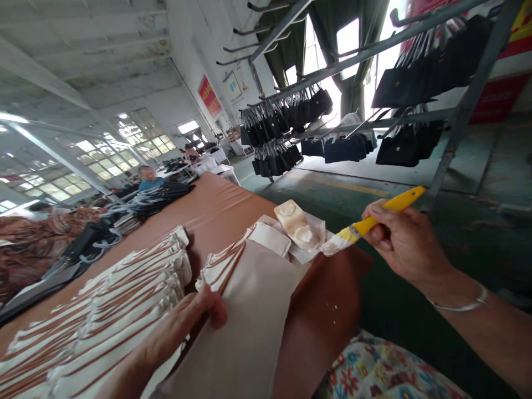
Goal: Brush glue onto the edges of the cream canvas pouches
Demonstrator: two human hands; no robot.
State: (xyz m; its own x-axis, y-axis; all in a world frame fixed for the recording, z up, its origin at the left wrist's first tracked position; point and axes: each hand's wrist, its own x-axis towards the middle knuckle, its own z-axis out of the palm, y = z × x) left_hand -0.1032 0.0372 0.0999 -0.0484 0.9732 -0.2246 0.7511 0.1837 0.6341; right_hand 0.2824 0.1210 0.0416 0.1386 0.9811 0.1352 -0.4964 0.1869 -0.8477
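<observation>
My right hand [399, 235] grips a yellow-handled brush [369, 221], its bristles coated in white paste. The bristle tip is beside a glue-smeared container [296, 221] on a pale sheet at the table's edge. With fingers closed on its left edge, my left hand [208, 307] holds a large beige panel [253, 299]; whether other layers are in the grip is hidden. Behind that panel lies a short stack of cream pieces with brown edges [220, 266]. Long overlapping rows of similar cream pieces [108, 305] spread over the table on the left.
The table has a brown cover [216, 199]. Racks with dark bags [270, 122] stand beyond it, one upright [461, 122] at the right. Black straps and bags [141, 205] lie at the far left, near a person [148, 177].
</observation>
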